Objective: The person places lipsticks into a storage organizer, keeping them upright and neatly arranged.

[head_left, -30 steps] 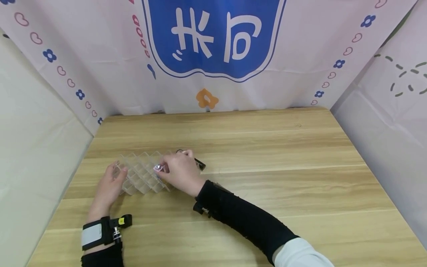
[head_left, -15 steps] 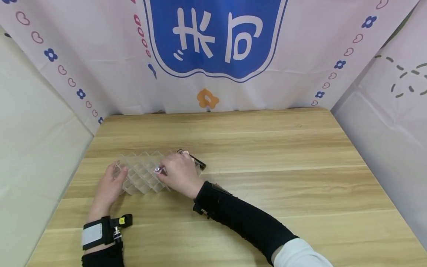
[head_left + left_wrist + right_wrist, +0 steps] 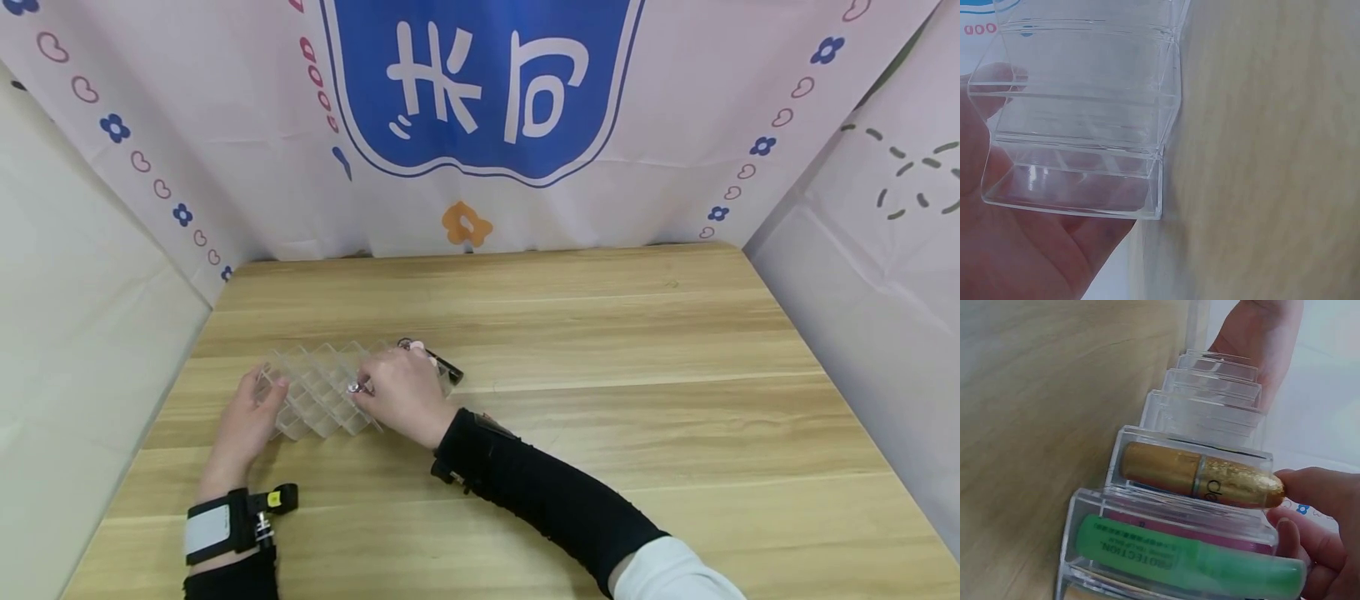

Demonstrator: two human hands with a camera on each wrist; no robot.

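Note:
A clear plastic lipstick organizer (image 3: 315,392) with diamond-shaped compartments stands on the table. My left hand (image 3: 251,408) grips its left end; in the left wrist view the fingers show through the clear wall of the organizer (image 3: 1085,119). Over its right part, my right hand (image 3: 405,396) pinches the outer end of a gold lipstick (image 3: 1197,475), most of whose length lies inside a compartment. In the compartment below sits a green lip balm tube (image 3: 1191,556), with a magenta tube (image 3: 1222,536) behind it.
A slim black tube (image 3: 450,371) and a small pink piece (image 3: 417,346) show past my right hand, at the organizer's far right. The wooden table (image 3: 600,358) meets a printed cloth (image 3: 405,217) at the back. White cloth hangs on both sides.
The shiny end at my right fingertips shows less than before, lower among the compartments. My right hand has shifted slightly; my left hand and the organizer stay in place.

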